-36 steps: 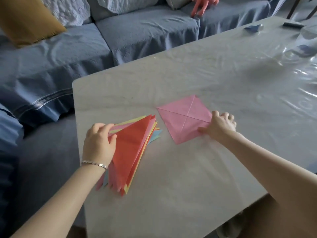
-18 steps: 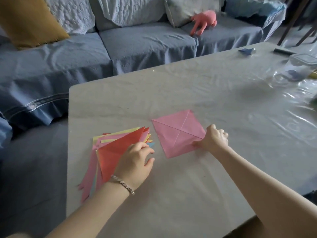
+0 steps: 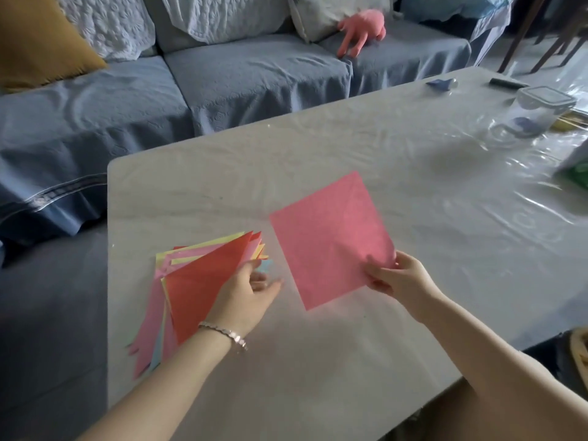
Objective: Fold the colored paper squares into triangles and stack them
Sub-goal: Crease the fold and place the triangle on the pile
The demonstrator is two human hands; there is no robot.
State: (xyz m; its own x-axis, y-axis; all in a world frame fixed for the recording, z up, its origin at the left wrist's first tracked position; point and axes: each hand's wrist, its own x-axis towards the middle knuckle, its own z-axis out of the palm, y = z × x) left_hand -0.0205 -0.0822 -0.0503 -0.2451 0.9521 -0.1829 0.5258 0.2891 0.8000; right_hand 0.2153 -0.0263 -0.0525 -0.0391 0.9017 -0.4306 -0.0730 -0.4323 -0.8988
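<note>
A: What are the hands doing?

B: The right hand (image 3: 401, 280) pinches the near right corner of the pink paper square (image 3: 331, 240) between thumb and fingers. The left hand (image 3: 246, 294) is relaxed, its fingers loosely spread and a little blurred, holding nothing. Its thumb lies at the right edge of the stack of folded triangles (image 3: 197, 281).

A: Is it pressing on the stack?

B: I cannot tell. It is over that edge, touching it or just above it. A bracelet (image 3: 222, 333) sits on that wrist.

A: And where is the square?

B: Just right of the stack and apart from it, turned like a diamond with one corner toward the person. It is unfolded. The held side looks raised a little off the table (image 3: 191, 192), with a pink glow on the surface below it.

A: The stack?

B: Near the table's left edge, fanned out. A red triangle (image 3: 203, 275) is on top, with yellow, pink and pale blue edges showing under it.

A: What lies farther out?

B: The table wears a shiny clear cover (image 3: 477, 218). At the far right stands a clear lidded container (image 3: 541, 111). Beyond it are a small blue thing (image 3: 440, 84) and a dark flat thing (image 3: 506, 82), both too small to name. Behind the table runs a blue sofa (image 3: 254, 78) with a pink plush toy (image 3: 362, 30) and a mustard cushion (image 3: 38, 39)
</note>
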